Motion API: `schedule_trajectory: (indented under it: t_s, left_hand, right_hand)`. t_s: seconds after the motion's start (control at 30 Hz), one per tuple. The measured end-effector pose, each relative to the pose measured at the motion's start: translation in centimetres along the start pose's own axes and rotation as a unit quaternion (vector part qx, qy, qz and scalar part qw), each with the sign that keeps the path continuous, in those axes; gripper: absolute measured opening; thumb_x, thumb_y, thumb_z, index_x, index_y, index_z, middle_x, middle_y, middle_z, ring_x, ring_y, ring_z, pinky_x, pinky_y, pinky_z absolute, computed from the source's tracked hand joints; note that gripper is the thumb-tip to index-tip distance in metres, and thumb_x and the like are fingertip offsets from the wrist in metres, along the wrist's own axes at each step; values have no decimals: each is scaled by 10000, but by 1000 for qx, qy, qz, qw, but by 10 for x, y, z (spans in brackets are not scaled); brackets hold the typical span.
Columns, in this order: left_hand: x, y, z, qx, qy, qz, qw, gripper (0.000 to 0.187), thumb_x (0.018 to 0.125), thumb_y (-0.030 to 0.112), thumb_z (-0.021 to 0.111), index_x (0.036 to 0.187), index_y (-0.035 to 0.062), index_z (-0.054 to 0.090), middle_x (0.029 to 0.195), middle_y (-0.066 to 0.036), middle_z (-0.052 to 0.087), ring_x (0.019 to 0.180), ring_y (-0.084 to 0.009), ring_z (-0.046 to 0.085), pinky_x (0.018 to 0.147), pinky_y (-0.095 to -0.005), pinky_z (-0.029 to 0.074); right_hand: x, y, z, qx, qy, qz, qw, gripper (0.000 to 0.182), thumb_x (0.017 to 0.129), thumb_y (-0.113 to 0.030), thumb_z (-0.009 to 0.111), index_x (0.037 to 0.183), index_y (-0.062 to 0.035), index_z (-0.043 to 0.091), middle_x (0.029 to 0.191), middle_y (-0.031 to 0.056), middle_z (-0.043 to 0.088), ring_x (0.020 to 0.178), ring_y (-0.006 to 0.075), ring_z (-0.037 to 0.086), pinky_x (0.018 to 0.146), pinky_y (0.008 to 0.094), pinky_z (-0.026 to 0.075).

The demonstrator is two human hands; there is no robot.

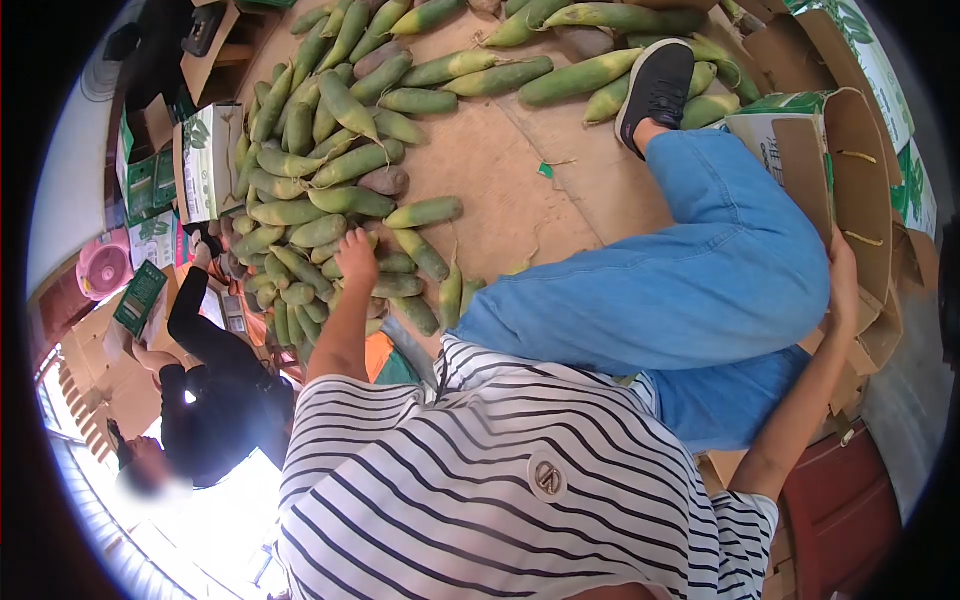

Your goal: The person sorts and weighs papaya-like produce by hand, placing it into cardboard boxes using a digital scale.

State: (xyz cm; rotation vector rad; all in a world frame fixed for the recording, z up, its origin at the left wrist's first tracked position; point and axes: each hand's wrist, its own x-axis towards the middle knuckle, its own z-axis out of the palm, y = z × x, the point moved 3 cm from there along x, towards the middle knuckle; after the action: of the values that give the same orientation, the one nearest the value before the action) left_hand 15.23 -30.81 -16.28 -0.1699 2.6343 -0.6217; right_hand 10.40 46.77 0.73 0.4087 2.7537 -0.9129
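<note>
Long green radishes (350, 200) lie in a thick pile at the left of the brown floor sheet (470, 160). My left hand (357, 258) rests at the pile's near side, touching radishes, its fingers slightly apart and no radish clearly gripped. At the right, my right hand (843, 275) holds the near edge of an open cardboard box (805, 165) beside my bent knee. The box lies tilted, with its brown inner flaps and yellow cord handles showing. Some of that hand's fingers are hidden behind the box edge.
More radishes (580, 78) lie along the top, by my black shoe (660, 90). A white and green carton (208, 165) stands behind the pile. At the left, a person in black (220, 400) holds a green and white box (142, 300) near a pink fan (104, 265).
</note>
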Motion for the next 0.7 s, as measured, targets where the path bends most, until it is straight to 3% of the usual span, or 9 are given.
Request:
schedule_trajectory:
  t_s: [0.1,0.2,0.3,0.43,0.53,0.7]
  left_hand:
    - [16,-15,12,-51,-224,-14,973,491,780,110,648,1219,149,431,1213,-87,443,1081,-319,525,854,-424,477]
    - [21,-5,6,-40,-246,-55,967,508,775,102,662,1224,162,432,1216,-117,430,1118,-330,511,872,-409,486]
    - [18,-1,11,12,-201,-20,979,401,815,106,613,1178,140,446,1206,-128,436,1074,-319,530,817,-410,501]
    - [19,2,30,24,-154,21,987,277,850,109,565,1108,104,465,1166,-122,472,1033,-301,542,788,-412,502]
    - [20,9,33,36,-171,50,983,239,840,109,578,1052,85,473,1122,-117,507,1035,-293,541,794,-407,498]
    - [29,42,-5,47,-189,171,966,478,709,263,714,1116,85,536,1096,-109,531,1010,-296,541,819,-411,485]
  right_hand:
    - [-1,0,2,40,2,19,999,304,911,-154,545,1152,29,510,871,235,612,758,308,591,709,385,455]
    - [-4,-8,-1,46,-14,76,996,309,909,-151,548,1158,28,510,896,224,617,757,289,576,729,362,456]
    - [-3,-7,-2,24,-25,103,994,312,908,-150,549,1160,29,508,924,220,621,779,266,580,750,347,456]
    - [-3,-10,0,61,-13,94,994,313,908,-155,551,1156,30,506,913,224,619,789,248,588,751,350,456]
    - [-5,-20,1,50,-8,60,997,325,907,-167,553,1162,30,504,918,235,616,814,277,603,758,360,456]
    - [-2,-10,-2,-64,-2,23,998,369,891,-200,569,1172,30,501,965,250,612,879,375,589,771,390,454]
